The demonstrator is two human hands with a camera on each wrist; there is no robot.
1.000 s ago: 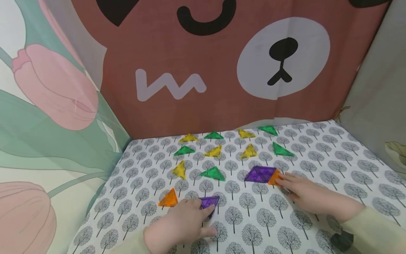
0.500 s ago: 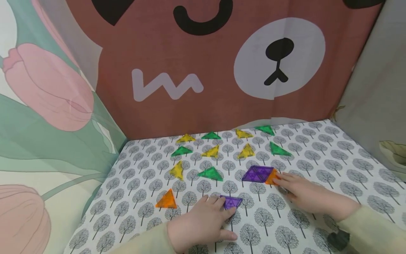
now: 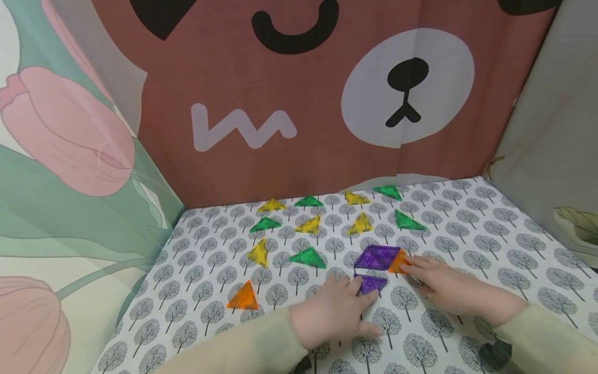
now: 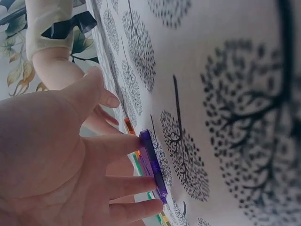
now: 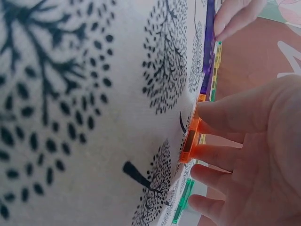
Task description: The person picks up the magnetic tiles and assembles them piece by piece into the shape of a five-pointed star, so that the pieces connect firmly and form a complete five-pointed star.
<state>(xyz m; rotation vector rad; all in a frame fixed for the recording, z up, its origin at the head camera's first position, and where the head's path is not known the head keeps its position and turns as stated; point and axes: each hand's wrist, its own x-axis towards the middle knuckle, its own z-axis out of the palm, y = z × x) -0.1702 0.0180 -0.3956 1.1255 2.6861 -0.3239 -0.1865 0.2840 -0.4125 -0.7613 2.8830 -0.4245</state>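
In the head view my left hand point(image 3: 333, 310) lies over a loose purple triangle tile point(image 3: 372, 284), its straight fingers touching it. The left wrist view shows the fingertips resting along the edge of that purple tile point(image 4: 153, 162), palm toward the camera. Just beyond it, two purple triangle tiles point(image 3: 377, 256) lie side by side. An orange triangle tile point(image 3: 395, 262) adjoins their right end. My right hand point(image 3: 446, 280) rests its extended fingertips on this orange tile. In the right wrist view, thumb and forefinger touch the orange tile point(image 5: 190, 139) from above.
Another orange triangle tile point(image 3: 244, 296) lies at the left. Several green tiles point(image 3: 309, 256) and yellow tiles point(image 3: 361, 224) are scattered farther back on the tree-print cloth point(image 3: 205, 291). A brown bear-print curtain point(image 3: 261, 171) stands behind, with a flower-print curtain point(image 3: 79, 218) on the left.
My left hand has slid the loose purple tile rightward and away from me, up close to the purple pair. My right hand has stayed at the orange tile. The view has shifted slightly.
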